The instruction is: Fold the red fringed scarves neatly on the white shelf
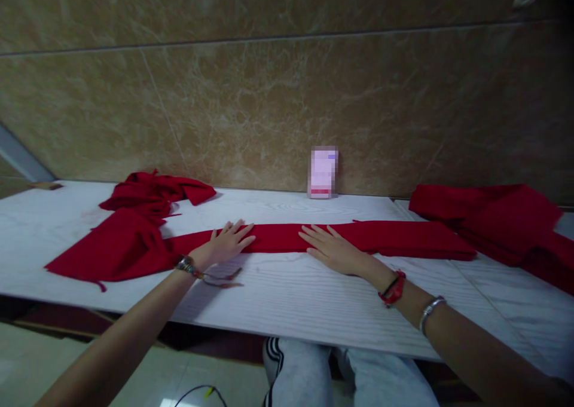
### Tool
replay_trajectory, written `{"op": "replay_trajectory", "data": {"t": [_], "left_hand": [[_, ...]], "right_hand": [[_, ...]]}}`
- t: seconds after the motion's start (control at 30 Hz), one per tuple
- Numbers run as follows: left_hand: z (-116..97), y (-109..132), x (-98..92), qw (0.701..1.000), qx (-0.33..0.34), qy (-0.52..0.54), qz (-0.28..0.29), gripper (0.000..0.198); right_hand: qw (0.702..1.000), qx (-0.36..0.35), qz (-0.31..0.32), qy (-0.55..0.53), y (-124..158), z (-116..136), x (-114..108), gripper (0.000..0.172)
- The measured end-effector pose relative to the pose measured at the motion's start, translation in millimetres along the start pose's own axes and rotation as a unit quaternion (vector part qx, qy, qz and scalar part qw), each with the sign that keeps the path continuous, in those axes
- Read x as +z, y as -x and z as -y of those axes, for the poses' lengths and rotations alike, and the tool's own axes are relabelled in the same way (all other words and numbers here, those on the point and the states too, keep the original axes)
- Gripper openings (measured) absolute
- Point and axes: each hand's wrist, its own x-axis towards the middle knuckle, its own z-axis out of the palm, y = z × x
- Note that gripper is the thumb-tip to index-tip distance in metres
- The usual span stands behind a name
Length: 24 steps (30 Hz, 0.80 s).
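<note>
Long red cloth [278, 238] lay across the white table [287, 302], running left to right, about midway between wall and near edge. It was folded into a narrow flat band. The left end widened into a broad angled flap with a short thread hanging off the near corner. The right end tapered to a point just beside a red heap [497, 216]. Fabric was matte deep red, with few wrinkles along the band.

Left hand [226, 244] was flat, palm down, fingers a little spread, resting on the band left of centre with fingertips pointing right. It gripped nothing. Right hand [330, 250] was also flat, palm down, fingers slightly fanned and pointing left, lying over the band's near edge with the heel on bare table. It pinched nothing either. The hands were near each other, with a short bare stretch of band between the fingertips.

A beaded bracelet [186, 266] was on the left wrist, its loose cords trailing on the table. A red wristband [393, 288] and a silver bangle [430, 311] were on the right forearm.

A crumpled red pile [155, 193] sat at back left, touching the wide flap; I could not tell whether it was the same piece. A small pink box [323, 172], blurred, stood upright against the marble wall [287, 84] behind the band. Grey trousers [314, 374] with a striped side showed below the table edge.
</note>
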Motion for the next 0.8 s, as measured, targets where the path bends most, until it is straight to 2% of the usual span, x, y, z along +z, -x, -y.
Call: {"op": "replay_trajectory", "data": {"t": [0.07,0.17,0.27,0.37,0.5,0.6,0.67,0.8], "left_hand": [[23.0,12.2,4.0,0.999,-0.015,0.009,0.035,0.045],[54.5,27.5,9.8,0.998,-0.063,0.011,0.027,0.049],[70.2,35.3,9.8,0.998,-0.064,-0.007,0.017,0.049],[57.4,32.7,1.8,0.998,-0.057,-0.022,-0.003,0.048],[9.8,18.7,-10.2,0.999,0.017,0.008,-0.036,0.05],[-12.7,13.6,-8.8,0.997,0.071,0.032,-0.015,0.049],[-12.4,16.0,-4.1,0.996,0.078,0.037,0.008,0.048],[3.8,22.6,-3.8,0.995,0.076,0.047,0.048,0.047]], "right_hand": [[1.0,0.0,0.001,0.0,0.0,-0.9,0.7,0.052],[1.0,0.002,0.002,0.004,-0.3,-2.1,2.7,0.053],[1.0,0.003,-0.003,0.004,-0.6,-2.8,5.0,0.052],[1.0,0.0,-0.012,-0.006,-1.3,-2.8,6.3,0.052],[1.0,-0.006,-0.022,-0.006,-1.9,-2.3,6.9,0.052],[1.0,-0.004,-0.022,0.005,0.5,-3.9,6.6,0.052],[1.0,0.007,-0.014,0.012,3.3,-6.5,5.8,0.053],[0.999,0.036,-0.007,0.005,4.7,-9.5,2.5,0.053]]}}
